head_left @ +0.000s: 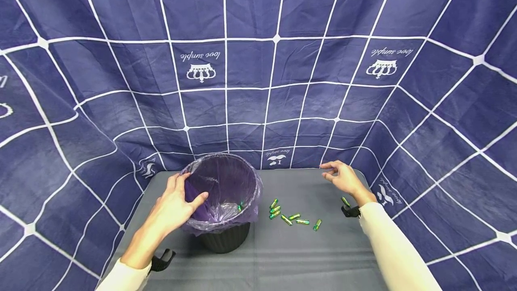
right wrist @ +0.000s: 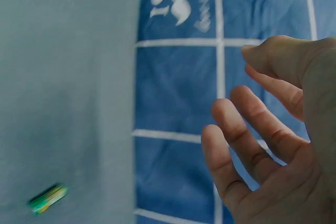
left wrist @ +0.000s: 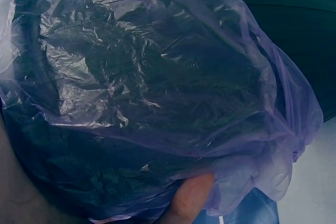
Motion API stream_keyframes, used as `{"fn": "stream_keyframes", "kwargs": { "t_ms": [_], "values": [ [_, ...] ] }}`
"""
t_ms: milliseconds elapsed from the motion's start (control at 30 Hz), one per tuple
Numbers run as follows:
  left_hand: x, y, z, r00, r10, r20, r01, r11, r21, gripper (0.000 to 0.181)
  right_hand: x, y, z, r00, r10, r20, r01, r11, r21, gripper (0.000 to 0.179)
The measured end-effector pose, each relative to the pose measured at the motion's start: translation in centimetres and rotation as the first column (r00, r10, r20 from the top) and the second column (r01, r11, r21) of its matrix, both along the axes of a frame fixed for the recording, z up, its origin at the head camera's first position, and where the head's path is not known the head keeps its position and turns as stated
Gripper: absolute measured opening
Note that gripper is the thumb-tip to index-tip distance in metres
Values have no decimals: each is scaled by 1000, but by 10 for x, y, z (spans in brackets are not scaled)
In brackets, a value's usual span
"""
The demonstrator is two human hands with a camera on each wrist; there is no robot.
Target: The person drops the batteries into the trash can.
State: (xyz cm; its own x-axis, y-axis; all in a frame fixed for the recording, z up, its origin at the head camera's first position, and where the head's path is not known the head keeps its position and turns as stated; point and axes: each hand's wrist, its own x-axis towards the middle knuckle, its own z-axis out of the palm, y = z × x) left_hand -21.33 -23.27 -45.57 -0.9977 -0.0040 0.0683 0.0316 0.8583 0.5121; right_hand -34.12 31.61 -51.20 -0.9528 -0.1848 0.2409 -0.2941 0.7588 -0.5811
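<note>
A black trash bin lined with a thin purple plastic bag stands at centre left. My left hand rests at its left rim, thumb spread over the opening; the left wrist view shows one fingertip against the bag. Inside the bin, a green battery shows near the bottom. My right hand hovers over the far right of the table, fingers loosely bent with nothing between them. Close to that wrist lies a single green and yellow battery.
Several green and yellow batteries lie scattered on the grey table, right of the bin. Blue cloth with white grid lines hangs behind the table and along both sides. Each wrist wears a black strap.
</note>
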Motion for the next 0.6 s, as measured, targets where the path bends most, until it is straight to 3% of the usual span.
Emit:
{"fn": "stream_keyframes", "kwargs": {
  "t_ms": [433,600],
  "values": [
    [0,0,1,1000,18,-9,-18,1000,1,102,15,51,-57,982,-142,127,139,990,32,35],
    [1,2,1,1000,16,-12,-16,1000,2,101,23,65,-85,974,-153,169,145,988,60,45]
  ]
}}
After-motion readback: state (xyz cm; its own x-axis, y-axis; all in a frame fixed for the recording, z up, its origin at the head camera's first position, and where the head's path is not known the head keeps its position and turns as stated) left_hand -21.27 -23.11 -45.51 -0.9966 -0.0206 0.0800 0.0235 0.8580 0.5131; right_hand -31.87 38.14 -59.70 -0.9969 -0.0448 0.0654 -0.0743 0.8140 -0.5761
